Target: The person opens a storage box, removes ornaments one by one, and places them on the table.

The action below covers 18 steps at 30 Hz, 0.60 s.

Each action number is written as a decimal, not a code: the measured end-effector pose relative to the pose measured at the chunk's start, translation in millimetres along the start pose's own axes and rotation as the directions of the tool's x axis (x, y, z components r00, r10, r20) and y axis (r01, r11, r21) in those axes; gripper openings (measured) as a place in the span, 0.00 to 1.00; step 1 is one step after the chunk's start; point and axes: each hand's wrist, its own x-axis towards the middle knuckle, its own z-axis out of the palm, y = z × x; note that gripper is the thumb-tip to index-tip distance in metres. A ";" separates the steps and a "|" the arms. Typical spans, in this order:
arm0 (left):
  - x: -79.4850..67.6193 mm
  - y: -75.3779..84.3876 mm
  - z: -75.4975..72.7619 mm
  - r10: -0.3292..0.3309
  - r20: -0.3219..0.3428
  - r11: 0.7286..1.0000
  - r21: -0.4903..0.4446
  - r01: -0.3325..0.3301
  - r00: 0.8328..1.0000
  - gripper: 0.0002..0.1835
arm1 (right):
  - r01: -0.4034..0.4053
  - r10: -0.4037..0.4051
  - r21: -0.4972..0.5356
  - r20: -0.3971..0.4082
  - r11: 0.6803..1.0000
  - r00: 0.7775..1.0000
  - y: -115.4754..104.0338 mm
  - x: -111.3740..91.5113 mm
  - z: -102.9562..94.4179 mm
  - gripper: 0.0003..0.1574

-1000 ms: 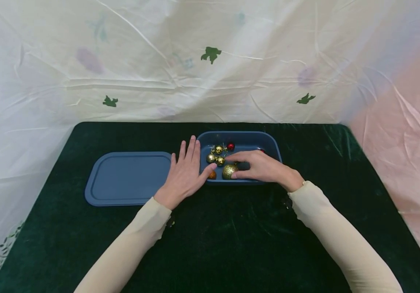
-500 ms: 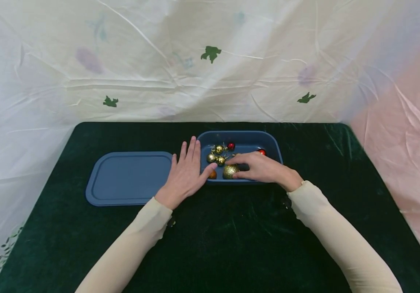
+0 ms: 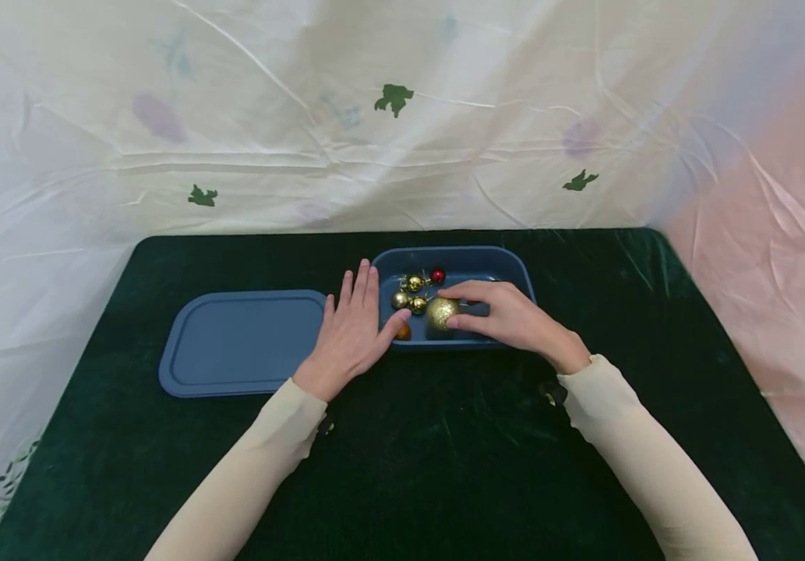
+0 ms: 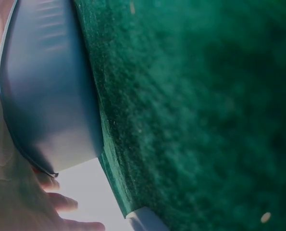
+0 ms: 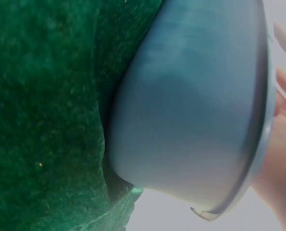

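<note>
A blue rectangular box (image 3: 472, 259) holds several Christmas baubles. My right hand (image 3: 514, 315) reaches in over its right side and pinches a large gold glitter bauble (image 3: 442, 313) between thumb and fingers. The left hand (image 3: 349, 331) lies with straight fingers along the box's left end, thumb over the front rim. Beside that thumb sits an orange bauble (image 3: 404, 333), partly covered. Small shiny gold baubles (image 3: 418, 305) and a red bauble (image 3: 437, 276) lie in the left half. Both wrist views show the box's outer wall (image 4: 51, 86), and the baubles are hidden there.
A flat blue lid (image 3: 244, 343) lies left of the box, its right edge under the left hand in the head view. Dark green velvet cloth (image 3: 430, 460) covers the table. Pale patterned fabric (image 3: 290, 101) hangs behind and at both sides.
The right hand has raised the large gold bauble slightly and moved it toward the back. A red bauble at the box's right is now hidden by that hand. The left hand stays put.
</note>
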 end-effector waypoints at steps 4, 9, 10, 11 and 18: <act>0.2 0.8 -0.7 -0.003 0.000 1.000 -0.003 0.003 1.000 0.53 | 0.015 -0.012 0.033 -0.074 0.999 0.997 -2.4 -7.8 0.0 0.30; -0.6 1.1 -0.7 -0.002 -0.005 1.000 -0.003 0.002 1.000 0.53 | 0.011 -0.006 0.034 -0.148 0.999 0.989 -7.1 -17.6 0.2 0.29; -0.7 1.0 -0.7 -0.002 -0.005 1.000 -0.002 0.002 1.000 0.53 | 0.010 -0.004 0.036 -0.159 0.999 0.987 -8.5 -19.5 0.2 0.28; -0.9 1.0 -0.6 -0.003 -0.006 1.000 -0.001 0.003 1.000 0.53 | 0.010 -0.004 0.036 -0.168 0.999 0.986 -9.6 -21.4 0.0 0.28; -0.4 1.0 -0.7 -0.003 -0.004 1.000 0.009 0.003 1.000 0.52 | 0.040 -0.036 0.015 -0.233 0.999 0.972 -18.2 -33.6 -0.3 0.28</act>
